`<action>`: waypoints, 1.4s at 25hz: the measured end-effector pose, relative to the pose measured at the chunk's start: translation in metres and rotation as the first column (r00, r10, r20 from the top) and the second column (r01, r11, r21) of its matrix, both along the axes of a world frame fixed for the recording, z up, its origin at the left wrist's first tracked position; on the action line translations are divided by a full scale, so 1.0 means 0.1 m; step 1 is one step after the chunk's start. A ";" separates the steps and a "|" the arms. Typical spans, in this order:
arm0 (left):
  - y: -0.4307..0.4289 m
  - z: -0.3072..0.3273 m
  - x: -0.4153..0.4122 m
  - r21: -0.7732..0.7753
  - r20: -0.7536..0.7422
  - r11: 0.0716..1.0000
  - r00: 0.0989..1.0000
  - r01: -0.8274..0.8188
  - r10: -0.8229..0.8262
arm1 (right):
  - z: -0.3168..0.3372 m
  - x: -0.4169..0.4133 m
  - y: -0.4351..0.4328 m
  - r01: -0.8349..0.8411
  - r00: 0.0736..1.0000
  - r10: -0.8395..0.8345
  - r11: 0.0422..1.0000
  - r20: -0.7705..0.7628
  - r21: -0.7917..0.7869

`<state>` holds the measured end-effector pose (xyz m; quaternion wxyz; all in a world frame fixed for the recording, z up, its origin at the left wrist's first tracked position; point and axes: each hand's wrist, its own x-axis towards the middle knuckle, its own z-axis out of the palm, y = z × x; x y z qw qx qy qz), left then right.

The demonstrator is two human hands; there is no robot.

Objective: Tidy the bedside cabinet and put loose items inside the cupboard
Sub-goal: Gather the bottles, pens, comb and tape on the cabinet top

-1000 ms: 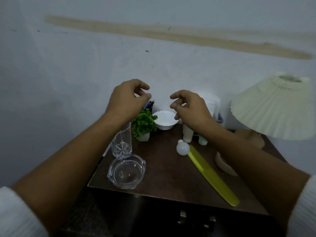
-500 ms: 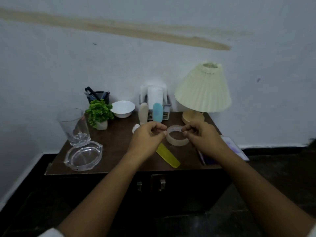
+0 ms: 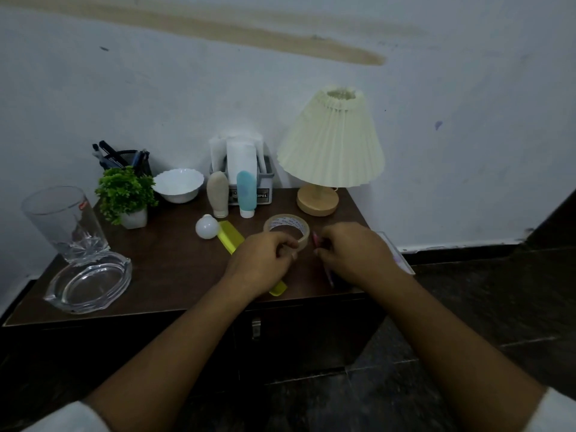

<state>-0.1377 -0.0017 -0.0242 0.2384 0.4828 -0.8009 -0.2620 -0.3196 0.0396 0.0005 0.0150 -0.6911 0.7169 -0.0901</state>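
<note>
My left hand (image 3: 265,260) reaches in from the lower left, fingers curled, its grip pinching the near rim of the tape roll (image 3: 290,221) at frame centre. Just right of it, my right hand (image 3: 352,254) closes its grip round a pink pen (image 3: 315,238). Both hover over the dark worktop (image 3: 174,263); a pleated lamp (image 3: 332,145) stands against the pale wall (image 3: 156,88).

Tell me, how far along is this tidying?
Barely begun: the cupboard doors look closed. The left hand grips the tape roll, the right hand what looks like a pen. The bulb, yellow comb and glass wait on top.
</note>
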 end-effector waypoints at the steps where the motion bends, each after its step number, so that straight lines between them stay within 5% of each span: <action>1: 0.00 -0.02 -0.01 -0.007 0.057 1.000 0.998 0.007 -0.007 | -0.03 0.05 -0.02 0.000 0.998 0.002 1.000 -0.061 0.023; 8: -0.03 -0.09 -0.03 0.010 0.189 1.000 0.982 0.026 -0.028 | -0.06 0.30 -0.13 0.031 0.970 0.006 0.989 -0.243 0.146; 18: 0.02 -0.06 -0.10 -0.096 0.137 0.995 0.990 0.042 -0.029 | 0.15 0.08 0.06 0.078 0.997 -0.073 0.979 0.034 -0.191; 25: 0.27 -0.26 -0.37 -0.307 0.218 0.923 0.961 0.233 -0.170 | 0.17 -0.11 0.17 0.147 0.974 -0.110 0.971 0.195 -0.187; 35: 0.11 -0.31 -0.40 -0.337 0.390 0.896 0.909 0.289 -0.147 | 0.15 -0.20 0.19 0.168 0.948 -0.110 0.970 0.298 -0.176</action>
